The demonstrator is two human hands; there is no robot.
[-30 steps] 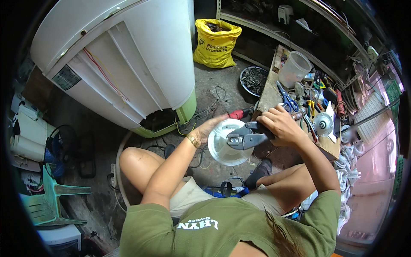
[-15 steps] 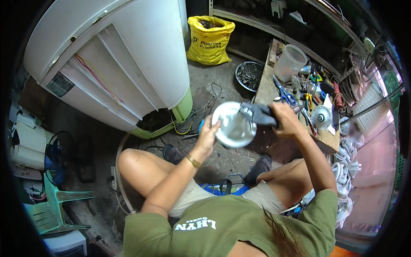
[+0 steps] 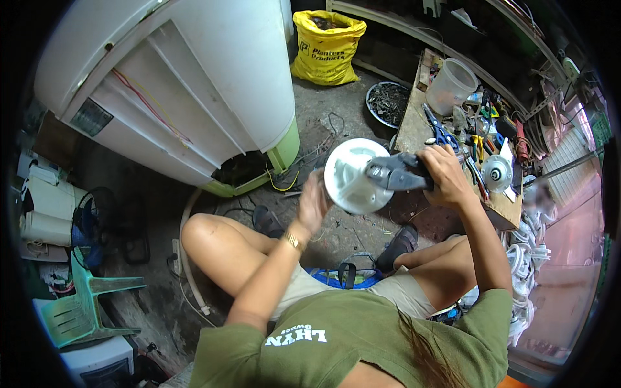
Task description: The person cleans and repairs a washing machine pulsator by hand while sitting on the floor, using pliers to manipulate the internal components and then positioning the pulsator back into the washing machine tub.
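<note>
A pair of locking-style pliers (image 3: 391, 174) with grey jaws and dark handles is in my right hand (image 3: 446, 173), whose fingers wrap round it. The jaws lie over the middle of a round white plastic disc (image 3: 352, 158) with raised ribs; their exact bite on it is hard to see. At the disc's left rim is my left hand (image 3: 313, 202), smeared by motion, so whether its fingers touch the rim is unclear. The disc is up in the air above the floor, between my knees and the workbench.
A wooden bench (image 3: 414, 126) at the right carries scissors (image 3: 441, 129), a clear plastic tub (image 3: 451, 87), pliers and a metal-centred round part (image 3: 497, 173). A large white appliance shell (image 3: 213, 84) stands left. Behind are a yellow sack (image 3: 328, 55) and a basin of dark scraps (image 3: 388, 105).
My left hand has shifted from gripping the disc's rim to a blurred position beside it. The disc has turned and tilted, and the pliers and right hand have moved slightly right.
</note>
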